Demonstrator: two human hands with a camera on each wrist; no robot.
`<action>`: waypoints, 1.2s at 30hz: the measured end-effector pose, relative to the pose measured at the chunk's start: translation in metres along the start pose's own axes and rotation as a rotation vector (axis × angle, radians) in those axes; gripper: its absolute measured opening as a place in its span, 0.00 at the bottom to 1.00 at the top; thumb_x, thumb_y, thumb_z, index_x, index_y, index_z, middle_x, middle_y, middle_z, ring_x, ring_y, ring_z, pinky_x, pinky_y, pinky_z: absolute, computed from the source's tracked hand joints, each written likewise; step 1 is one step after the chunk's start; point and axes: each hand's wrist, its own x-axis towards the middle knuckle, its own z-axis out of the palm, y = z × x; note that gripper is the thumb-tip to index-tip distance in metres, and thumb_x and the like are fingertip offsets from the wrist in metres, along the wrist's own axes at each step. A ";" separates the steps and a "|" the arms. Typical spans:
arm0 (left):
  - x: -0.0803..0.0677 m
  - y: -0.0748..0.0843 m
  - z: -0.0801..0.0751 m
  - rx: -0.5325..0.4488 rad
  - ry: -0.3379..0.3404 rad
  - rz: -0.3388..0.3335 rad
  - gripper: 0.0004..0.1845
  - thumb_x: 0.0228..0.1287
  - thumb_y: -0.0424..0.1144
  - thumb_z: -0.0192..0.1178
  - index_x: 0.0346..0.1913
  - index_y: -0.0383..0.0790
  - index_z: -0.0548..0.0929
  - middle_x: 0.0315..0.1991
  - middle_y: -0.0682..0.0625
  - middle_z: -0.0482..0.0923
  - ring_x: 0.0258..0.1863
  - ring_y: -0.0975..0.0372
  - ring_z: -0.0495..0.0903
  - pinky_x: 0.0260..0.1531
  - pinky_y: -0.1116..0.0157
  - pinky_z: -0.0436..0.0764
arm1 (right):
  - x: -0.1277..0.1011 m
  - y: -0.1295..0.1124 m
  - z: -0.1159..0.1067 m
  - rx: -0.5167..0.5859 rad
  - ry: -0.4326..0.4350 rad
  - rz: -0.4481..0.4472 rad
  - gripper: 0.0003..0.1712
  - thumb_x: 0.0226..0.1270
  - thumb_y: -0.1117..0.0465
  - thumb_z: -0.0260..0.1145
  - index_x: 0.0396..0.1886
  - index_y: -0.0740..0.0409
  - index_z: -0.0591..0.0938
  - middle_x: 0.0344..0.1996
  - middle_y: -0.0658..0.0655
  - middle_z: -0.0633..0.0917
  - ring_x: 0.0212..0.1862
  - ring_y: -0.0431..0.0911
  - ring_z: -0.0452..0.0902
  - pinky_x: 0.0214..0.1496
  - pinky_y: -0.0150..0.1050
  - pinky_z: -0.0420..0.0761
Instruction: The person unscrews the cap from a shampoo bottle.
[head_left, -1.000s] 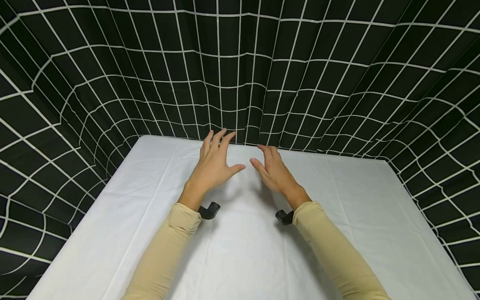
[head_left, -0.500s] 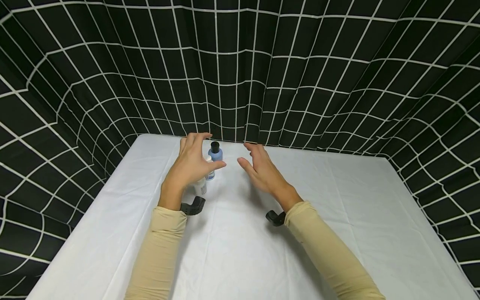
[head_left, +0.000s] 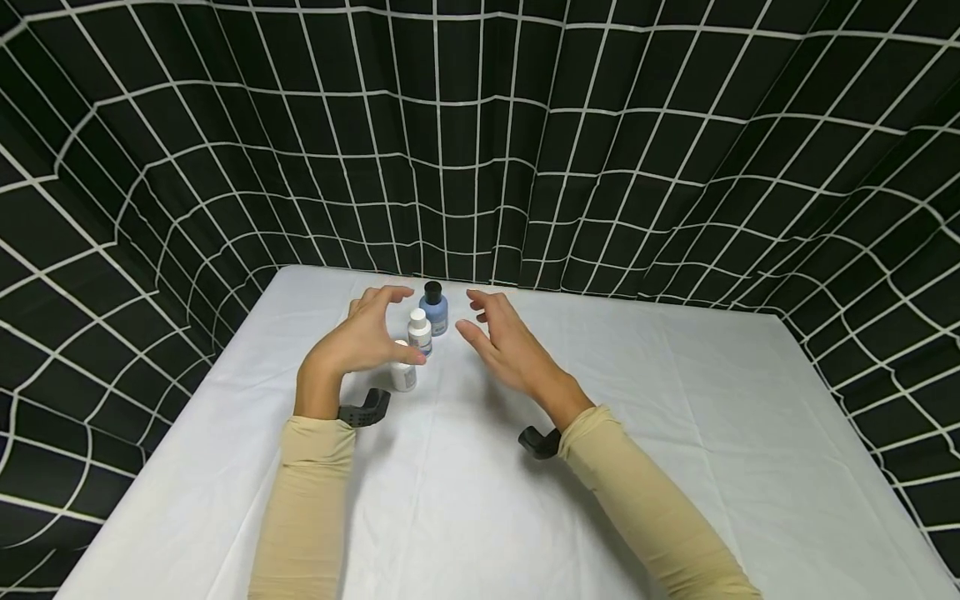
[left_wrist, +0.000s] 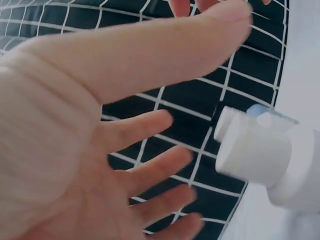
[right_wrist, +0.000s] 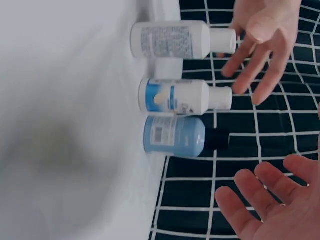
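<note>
Three bottles stand upright in a slanting row on the white-covered table: a blue bottle with a black cap farthest back, a white bottle with a blue-and-white label in the middle, and a white bottle with a printed label nearest. To their left is my left hand, fingers bent forward and thumb spread apart from them. Its thumb overlaps the nearest bottle in the head view, and nothing is in its grasp. Right of the row, my right hand hovers with loosely bent fingers, holding nothing.
A white cloth covers the table. Behind it and along both sides hangs a black curtain with a white grid. Black wrist mounts sit at the cuffs of the tan sleeves.
Both hands have shifted left, the left one farther. The bottles, out of sight in the oldest frame, now show between the hands. The fingers stay loosely spread.
</note>
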 end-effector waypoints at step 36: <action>0.011 -0.047 0.008 -0.184 -0.316 -0.026 0.25 0.50 0.41 0.78 0.53 0.44 0.83 0.54 0.46 0.84 0.52 0.58 0.87 0.57 0.58 0.80 | 0.017 -0.033 0.069 -0.019 -0.110 -0.066 0.19 0.73 0.50 0.67 0.56 0.56 0.83 0.50 0.52 0.83 0.53 0.46 0.82 0.59 0.40 0.82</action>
